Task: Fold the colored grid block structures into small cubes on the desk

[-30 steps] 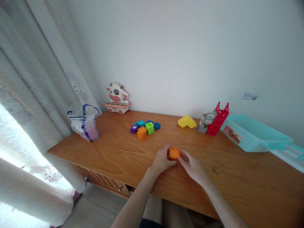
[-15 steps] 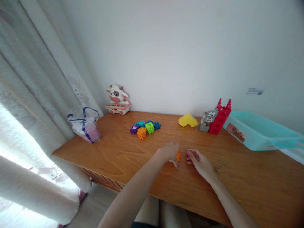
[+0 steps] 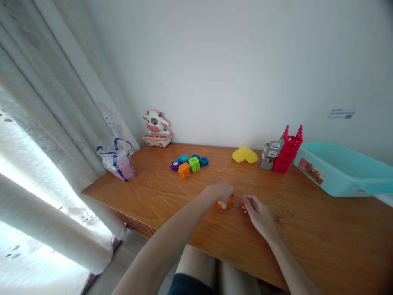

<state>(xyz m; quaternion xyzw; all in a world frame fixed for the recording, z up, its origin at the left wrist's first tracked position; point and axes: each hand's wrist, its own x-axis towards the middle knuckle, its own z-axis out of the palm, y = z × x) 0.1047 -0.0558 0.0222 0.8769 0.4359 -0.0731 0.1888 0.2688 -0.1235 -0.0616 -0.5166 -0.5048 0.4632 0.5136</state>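
My left hand (image 3: 220,192) is curled over an orange bristle block (image 3: 225,203) near the middle of the wooden table (image 3: 307,241), gripping it from above. My right hand (image 3: 256,209) rests on the table just right of the block, fingers loosely bent, holding nothing that I can see. A cluster of small blocks (image 3: 188,163) in purple, teal, blue, green and orange lies further back on the table.
A cow toy with a keyboard (image 3: 156,128) stands at the back left by the wall. A plastic bag (image 3: 118,161) sits at the left edge near the curtain (image 3: 46,135). A yellow piece (image 3: 244,154), a grey and red block building (image 3: 281,153) and a teal bin (image 3: 337,170) lie at the right.
Both hands held the orange block together a second ago. The right hand has let go and drawn a little right, while the left hand keeps the block under its fingers.
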